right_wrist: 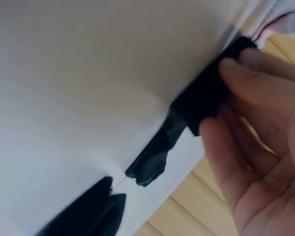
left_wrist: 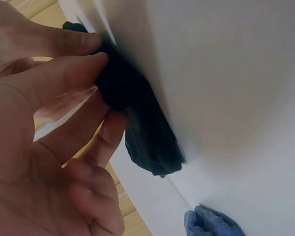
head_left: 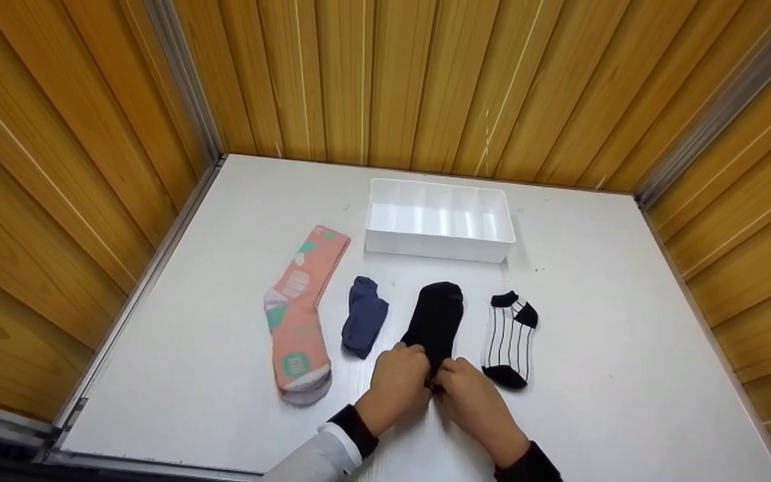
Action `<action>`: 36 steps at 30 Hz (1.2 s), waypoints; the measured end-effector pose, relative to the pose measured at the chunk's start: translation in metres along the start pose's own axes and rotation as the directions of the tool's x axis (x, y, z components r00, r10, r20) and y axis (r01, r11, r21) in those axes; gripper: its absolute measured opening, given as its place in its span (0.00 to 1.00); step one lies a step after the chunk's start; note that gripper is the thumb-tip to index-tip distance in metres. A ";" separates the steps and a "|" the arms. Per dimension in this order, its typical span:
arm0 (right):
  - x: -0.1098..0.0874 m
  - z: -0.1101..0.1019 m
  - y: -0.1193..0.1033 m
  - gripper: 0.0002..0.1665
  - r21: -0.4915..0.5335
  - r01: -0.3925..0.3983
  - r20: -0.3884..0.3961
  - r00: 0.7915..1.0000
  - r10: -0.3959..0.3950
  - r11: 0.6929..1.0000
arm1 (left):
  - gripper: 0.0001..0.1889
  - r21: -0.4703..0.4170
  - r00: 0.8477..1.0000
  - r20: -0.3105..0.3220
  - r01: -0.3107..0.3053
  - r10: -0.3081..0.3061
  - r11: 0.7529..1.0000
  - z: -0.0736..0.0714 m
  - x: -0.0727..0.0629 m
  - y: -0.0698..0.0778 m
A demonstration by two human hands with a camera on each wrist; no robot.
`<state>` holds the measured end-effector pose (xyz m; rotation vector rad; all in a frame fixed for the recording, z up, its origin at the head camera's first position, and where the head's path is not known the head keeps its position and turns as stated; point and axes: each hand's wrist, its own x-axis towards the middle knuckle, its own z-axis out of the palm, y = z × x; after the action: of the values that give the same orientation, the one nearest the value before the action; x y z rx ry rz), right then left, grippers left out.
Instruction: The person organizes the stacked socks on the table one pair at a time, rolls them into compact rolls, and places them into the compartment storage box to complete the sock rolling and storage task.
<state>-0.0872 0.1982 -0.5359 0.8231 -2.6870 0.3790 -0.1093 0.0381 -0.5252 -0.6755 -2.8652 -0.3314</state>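
Observation:
A black sock (head_left: 438, 314) lies on the white table, its toe end pointing away from me. Both hands are at its near end. My left hand (head_left: 400, 380) pinches the edge between thumb and fingertips, and the left wrist view shows the black fabric (left_wrist: 137, 105) running out past those fingers. From the other side my right hand (head_left: 476, 402) pinches the same end, with the black cloth (right_wrist: 201, 91) between thumb and fingers in the right wrist view. The hands nearly meet and hide the sock's near edge in the head view.
Left of the black sock lie a small navy sock (head_left: 364, 318) and a long pink patterned sock (head_left: 298, 314). On the right is a white striped ankle sock (head_left: 511, 341) with black toe and heel. An open white box (head_left: 436, 244) stands behind, before wood-panelled walls (head_left: 399, 87).

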 end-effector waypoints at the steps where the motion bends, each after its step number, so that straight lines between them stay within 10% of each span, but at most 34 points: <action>1: 0.001 0.000 0.000 0.10 -0.006 -0.009 0.009 1.000 0.009 1.000 | 0.12 0.013 1.000 -0.002 -0.001 0.001 1.000 0.000 0.000 0.000; 16: 0.009 -0.007 0.005 0.08 0.028 -0.027 0.108 0.994 0.023 0.999 | 0.12 0.154 0.998 -0.034 -0.043 0.049 0.987 0.004 -0.002 0.008; 27: 0.013 0.000 -0.006 0.15 -0.111 -0.024 -0.002 1.000 0.024 0.994 | 0.14 -0.085 0.993 0.116 0.021 -0.011 0.996 -0.004 0.011 -0.017; 36: 0.020 -0.002 0.008 0.14 0.057 -0.065 0.094 0.994 0.059 0.996 | 0.12 -0.022 1.000 0.015 0.003 -0.003 1.000 -0.004 0.005 -0.013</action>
<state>-0.1066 0.1951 -0.5285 0.7935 -2.8041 0.4481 -0.1195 0.0282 -0.5226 -0.6808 -2.8813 -0.3604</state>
